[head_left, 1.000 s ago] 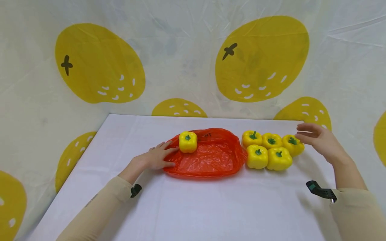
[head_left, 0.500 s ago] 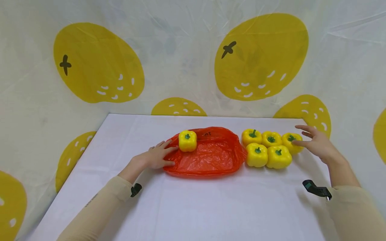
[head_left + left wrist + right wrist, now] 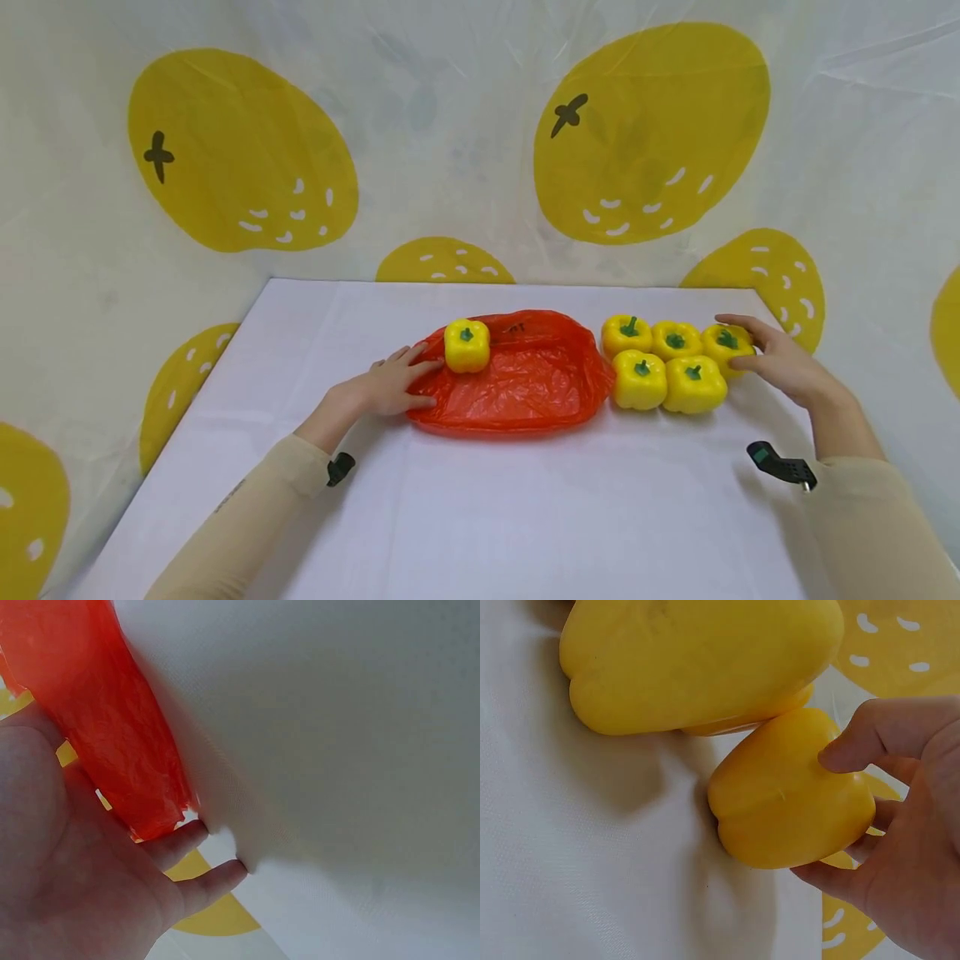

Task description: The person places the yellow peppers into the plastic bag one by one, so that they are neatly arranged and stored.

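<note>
In the head view, a red plastic bag (image 3: 525, 387) lies spread on the white table. One yellow bell pepper (image 3: 467, 350) with a green stem sits on its left part. My left hand (image 3: 386, 388) rests at the bag's left edge with fingers spread; the left wrist view shows the red film (image 3: 120, 727) lying along those fingers. To the bag's right, several yellow bell peppers (image 3: 693, 386) stand in two rows. My right hand (image 3: 783, 364) holds the far-right pepper (image 3: 787, 795), thumb on its near side and fingers around the back.
The white tabletop (image 3: 480, 517) stretches in front of the bag and peppers. Behind it hangs a pale cloth (image 3: 450, 142) printed with large yellow fruit. Both forearms, in beige sleeves, enter from the lower corners.
My right hand has moved left and slightly down onto the far-right pepper, its thumb and fingers coming around it. The left hand has stayed at the bag's edge.
</note>
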A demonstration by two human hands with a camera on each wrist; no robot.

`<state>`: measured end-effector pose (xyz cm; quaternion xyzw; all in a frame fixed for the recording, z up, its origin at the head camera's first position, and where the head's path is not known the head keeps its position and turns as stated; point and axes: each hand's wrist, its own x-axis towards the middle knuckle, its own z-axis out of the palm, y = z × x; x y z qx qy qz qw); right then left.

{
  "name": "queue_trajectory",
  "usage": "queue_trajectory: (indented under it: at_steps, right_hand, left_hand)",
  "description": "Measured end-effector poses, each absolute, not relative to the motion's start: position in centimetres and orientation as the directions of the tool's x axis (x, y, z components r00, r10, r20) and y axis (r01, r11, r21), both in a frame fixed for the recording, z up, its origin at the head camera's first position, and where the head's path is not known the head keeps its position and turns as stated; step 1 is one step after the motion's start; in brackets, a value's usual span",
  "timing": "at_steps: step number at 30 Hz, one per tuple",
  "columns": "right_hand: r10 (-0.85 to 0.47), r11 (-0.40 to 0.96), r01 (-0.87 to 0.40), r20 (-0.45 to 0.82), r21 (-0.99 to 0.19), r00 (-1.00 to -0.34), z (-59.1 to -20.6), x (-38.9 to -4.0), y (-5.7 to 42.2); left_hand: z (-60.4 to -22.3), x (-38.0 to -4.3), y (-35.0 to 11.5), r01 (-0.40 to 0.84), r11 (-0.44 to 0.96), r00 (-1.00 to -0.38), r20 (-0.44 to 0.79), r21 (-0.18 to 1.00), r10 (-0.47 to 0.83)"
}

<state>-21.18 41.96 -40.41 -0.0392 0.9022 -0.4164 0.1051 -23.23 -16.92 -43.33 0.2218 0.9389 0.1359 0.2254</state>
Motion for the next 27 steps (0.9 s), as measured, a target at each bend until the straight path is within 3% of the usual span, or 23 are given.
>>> queue_trajectory:
  at_steps: [27]
  right_hand:
    - [-0.039,0.672,0.105,-0.177,-0.733,-0.983,-41.1,-20.9,43.1]
  left_hand:
    - [-43.4,-23.5,-17.1,0.360,0.861,-0.796,-0.364,0.360,0.485]
